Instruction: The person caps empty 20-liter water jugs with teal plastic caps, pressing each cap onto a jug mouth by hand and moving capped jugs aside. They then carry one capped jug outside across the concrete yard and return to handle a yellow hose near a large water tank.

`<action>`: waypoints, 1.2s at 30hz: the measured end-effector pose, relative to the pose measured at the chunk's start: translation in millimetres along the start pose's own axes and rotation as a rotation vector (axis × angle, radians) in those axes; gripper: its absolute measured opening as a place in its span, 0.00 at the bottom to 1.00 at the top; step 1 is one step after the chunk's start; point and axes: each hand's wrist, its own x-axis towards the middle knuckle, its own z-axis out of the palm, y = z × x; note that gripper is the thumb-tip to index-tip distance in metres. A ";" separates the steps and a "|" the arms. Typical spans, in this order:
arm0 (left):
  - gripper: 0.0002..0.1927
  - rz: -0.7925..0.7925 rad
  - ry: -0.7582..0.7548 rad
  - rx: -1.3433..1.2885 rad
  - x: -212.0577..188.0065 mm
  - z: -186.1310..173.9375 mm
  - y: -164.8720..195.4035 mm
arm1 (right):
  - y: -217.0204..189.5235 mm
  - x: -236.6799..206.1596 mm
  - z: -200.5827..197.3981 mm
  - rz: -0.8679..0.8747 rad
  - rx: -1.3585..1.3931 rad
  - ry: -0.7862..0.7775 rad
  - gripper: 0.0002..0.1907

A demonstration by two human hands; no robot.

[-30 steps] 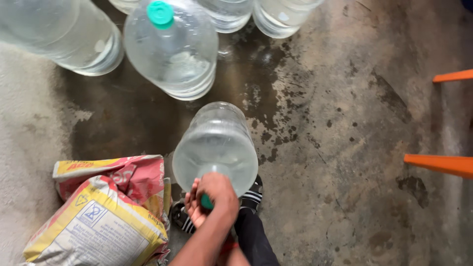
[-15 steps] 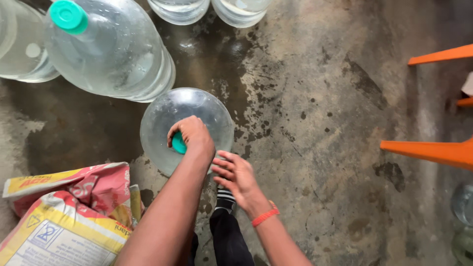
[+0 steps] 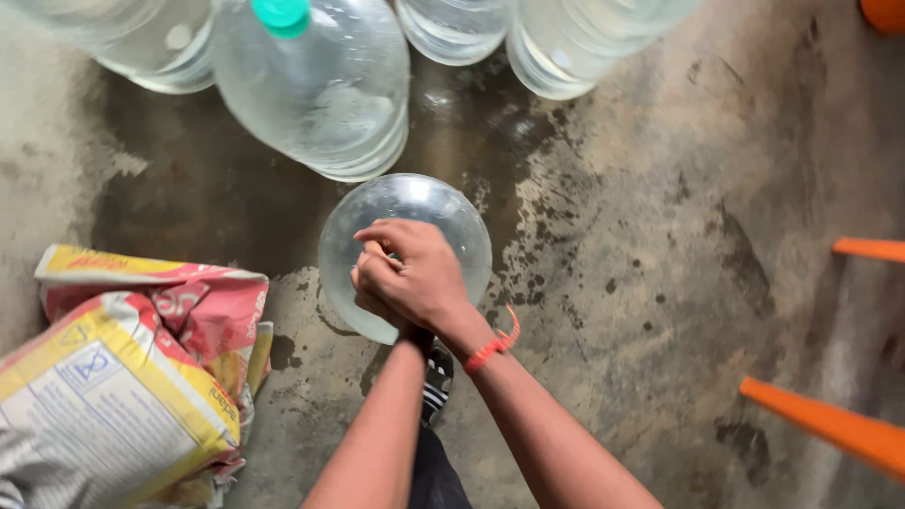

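Observation:
A large clear water bottle (image 3: 407, 203) stands upright on the wet concrete floor, directly below me. Both my hands are clasped on its top. My right hand (image 3: 426, 275), with a red band on the wrist, lies curled over my left hand (image 3: 370, 283), which shows only as fingers at the left side. The bottle's cap is hidden beneath the hands. My foot in a dark sandal (image 3: 436, 373) is planted just behind the bottle.
Several more big clear bottles stand at the top, the nearest (image 3: 316, 90) with a green cap (image 3: 281, 12). A yellow and pink printed sack (image 3: 132, 368) lies at the lower left. Orange bars (image 3: 830, 426) jut in from the right.
My right hand has come up from beside the bottle and closed over my left hand on the top. The green cap, visible before, is now covered.

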 end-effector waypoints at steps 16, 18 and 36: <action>0.24 -0.176 0.169 -0.141 12.7 17.6 -8.5 | -17.5 30.3 19.4 0.288 -0.256 -0.287 0.21; 0.25 -0.172 0.184 -0.148 13.1 18.3 -7.8 | -18.9 32.5 17.5 0.260 -0.273 -0.292 0.21; 0.36 -0.102 0.416 -0.156 17.2 19.7 -32.1 | -30.1 40.3 3.0 0.229 -0.232 -0.515 0.25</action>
